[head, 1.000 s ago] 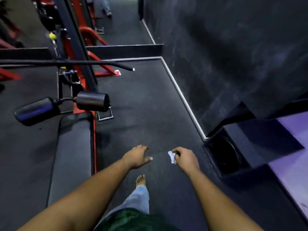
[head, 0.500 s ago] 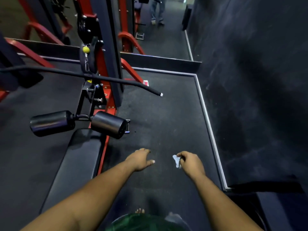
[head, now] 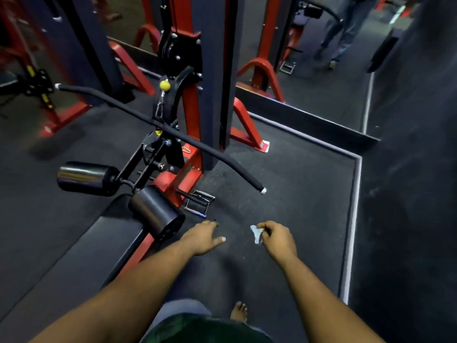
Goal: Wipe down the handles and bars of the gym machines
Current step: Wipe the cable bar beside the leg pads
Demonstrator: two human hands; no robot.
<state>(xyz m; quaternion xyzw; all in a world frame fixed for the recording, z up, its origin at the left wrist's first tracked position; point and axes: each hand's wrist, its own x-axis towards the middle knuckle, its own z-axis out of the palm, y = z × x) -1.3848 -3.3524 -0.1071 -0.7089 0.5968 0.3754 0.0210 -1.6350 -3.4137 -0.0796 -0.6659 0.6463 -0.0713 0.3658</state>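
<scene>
I watched from the head view as both arms reached forward over the dark rubber floor (head: 296, 194) in the lower half of the frame. The right hand (head: 278, 237) pinched a small crumpled white wipe (head: 256, 234) between thumb and curled fingers, the wipe sticking out toward the centre of the frame. The left hand (head: 204, 237) held nothing; its fingers were loosely extended with the thumb pointing right, and it hovered just right of the nearer roller pad (head: 155, 215), not touching it as far as I could tell. The long black pull-down bar (head: 173, 131) ran diagonally from the upper left toward the centre right, hanging by a chain below a yellow ball (head: 165, 85), and its capped near end sat above and slightly left of the right hand, well apart from the wipe. A second roller pad (head: 85, 178) sat at the left of the frame, joined to the first by a black bracket on the red and dark machine frame (head: 212, 70) at the top centre. The black padded seat (head: 81, 246) stretched toward the lower left. A small metal stirrup handle (head: 199, 200) lay on the floor at the base of the frame. A bare foot (head: 239, 310) showed at the bottom, and another person's legs (head: 341, 33) stood at the upper right.
</scene>
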